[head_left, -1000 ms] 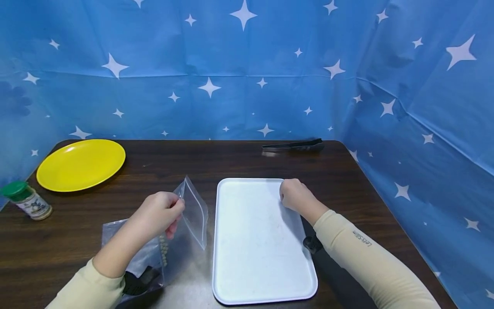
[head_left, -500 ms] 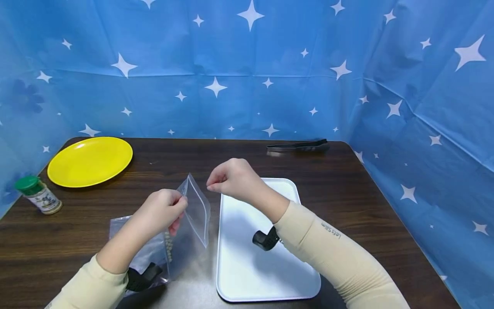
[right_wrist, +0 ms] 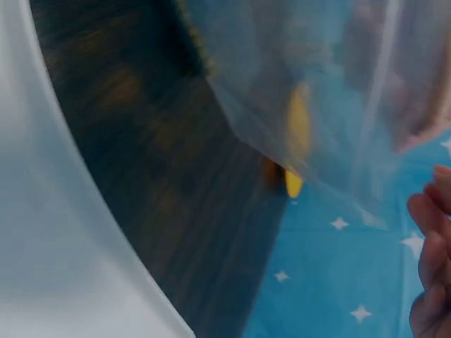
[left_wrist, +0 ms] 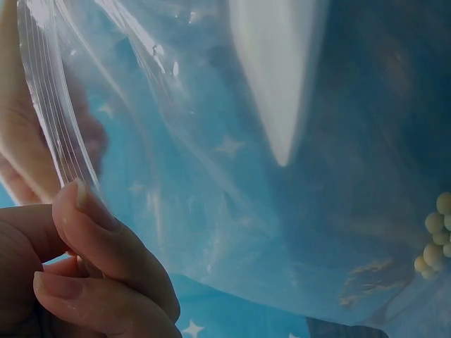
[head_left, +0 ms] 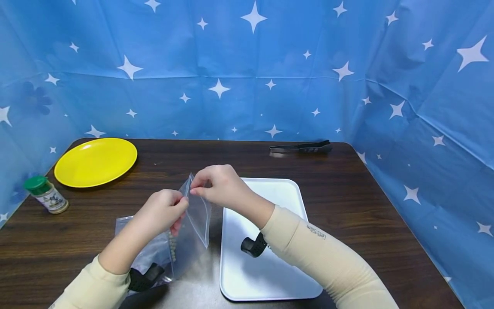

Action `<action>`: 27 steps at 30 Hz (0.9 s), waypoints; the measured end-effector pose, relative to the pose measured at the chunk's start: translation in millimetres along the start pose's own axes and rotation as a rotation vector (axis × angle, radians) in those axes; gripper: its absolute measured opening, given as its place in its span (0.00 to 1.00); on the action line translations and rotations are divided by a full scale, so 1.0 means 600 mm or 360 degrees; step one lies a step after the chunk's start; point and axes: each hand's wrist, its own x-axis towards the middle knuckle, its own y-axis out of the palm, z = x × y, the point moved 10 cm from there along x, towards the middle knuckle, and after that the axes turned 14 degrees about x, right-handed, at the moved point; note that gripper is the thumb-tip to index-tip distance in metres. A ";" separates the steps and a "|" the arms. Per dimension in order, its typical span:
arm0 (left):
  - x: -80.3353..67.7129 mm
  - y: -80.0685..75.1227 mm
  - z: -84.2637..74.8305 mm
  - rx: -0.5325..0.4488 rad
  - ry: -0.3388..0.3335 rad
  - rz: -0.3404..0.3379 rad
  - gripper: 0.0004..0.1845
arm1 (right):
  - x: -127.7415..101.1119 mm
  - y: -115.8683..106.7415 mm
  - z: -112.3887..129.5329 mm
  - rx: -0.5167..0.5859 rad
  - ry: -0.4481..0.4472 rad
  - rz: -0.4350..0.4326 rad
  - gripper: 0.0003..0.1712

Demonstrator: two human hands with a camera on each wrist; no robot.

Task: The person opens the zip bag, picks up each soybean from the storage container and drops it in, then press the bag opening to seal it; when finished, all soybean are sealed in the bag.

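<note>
My left hand (head_left: 162, 210) pinches the edge of a clear plastic zip bag (head_left: 198, 219) and holds it raised. In the left wrist view, the thumb and finger grip right at the ridged zip strip (left_wrist: 60, 113). Small pale round beads (left_wrist: 438, 236) lie inside the bag, low down. My right hand (head_left: 220, 184) is at the bag's upper edge, thumb and forefinger tips close together there. In the right wrist view, right fingers (right_wrist: 431, 260) show partly at the frame's edge; whether they pinch the plastic is hidden.
A white tray (head_left: 270, 274) lies under my right forearm. Black tongs (head_left: 301, 147) rest at the table's back edge. A yellow plate (head_left: 96, 163) and a green-capped shaker jar (head_left: 48, 195) stand at the left. Another plastic piece (head_left: 123, 223) lies beneath my left forearm.
My right hand has left the tray's far right corner and moved left to the bag's edge. The left hand keeps its hold on the bag.
</note>
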 end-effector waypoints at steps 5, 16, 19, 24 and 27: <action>-0.003 -0.001 0.001 -0.0009 -0.0013 -0.0002 0.17 | -0.042 -0.041 0.016 -0.0061 -0.0111 -0.0192 0.10; -0.003 -0.001 0.006 -0.0045 -0.0044 -0.0023 0.18 | -0.138 0.047 0.003 -0.0208 0.0078 0.0241 0.24; -0.004 -0.001 0.008 -0.0043 -0.0054 -0.0026 0.18 | -0.144 0.059 0.014 -0.0224 0.0019 0.0241 0.22; -0.005 0.000 0.012 -0.0053 -0.0066 0.0019 0.19 | -0.143 0.070 0.026 -0.0317 -0.0076 0.0219 0.17; -0.001 -0.012 0.021 -0.0029 -0.0074 0.0026 0.23 | -0.141 0.070 0.030 -0.0346 -0.0119 0.0172 0.16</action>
